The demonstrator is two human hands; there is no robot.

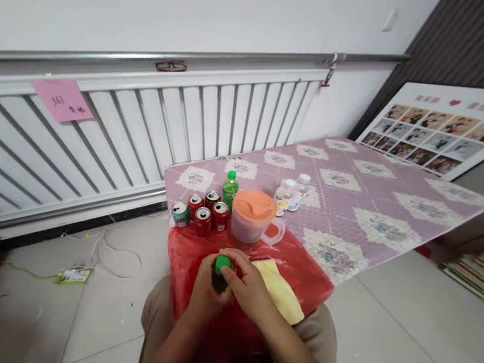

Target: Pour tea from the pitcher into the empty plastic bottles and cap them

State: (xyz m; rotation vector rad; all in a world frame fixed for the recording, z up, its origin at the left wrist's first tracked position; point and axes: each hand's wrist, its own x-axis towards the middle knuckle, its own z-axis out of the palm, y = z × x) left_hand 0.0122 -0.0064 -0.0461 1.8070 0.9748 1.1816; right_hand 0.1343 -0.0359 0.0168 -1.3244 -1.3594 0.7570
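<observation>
Between my hands, above the red plastic sheet (311, 280), is a bottle with a green cap (222, 262); most of its body is hidden by fingers. My left hand (206, 284) wraps round its body. The fingers of my right hand (246, 281) close about the bottle's upper part, by the cap. A yellow cloth (281, 291) lies just right of my right hand. Beyond the hands stands a clear pitcher (245, 229) with an orange lid (253, 205). Several red cans (203, 220), a teal can (180, 214) and another green-capped bottle (230, 188) stand beside it.
Two clear bottles with white caps (289, 189) stand right of the pitcher on the purple patterned tablecloth (388, 184). A white radiator (125, 132) runs behind the table. On the floor at left lies a power strip (73, 276) with loose cables. A photo board (437, 122) leans at right.
</observation>
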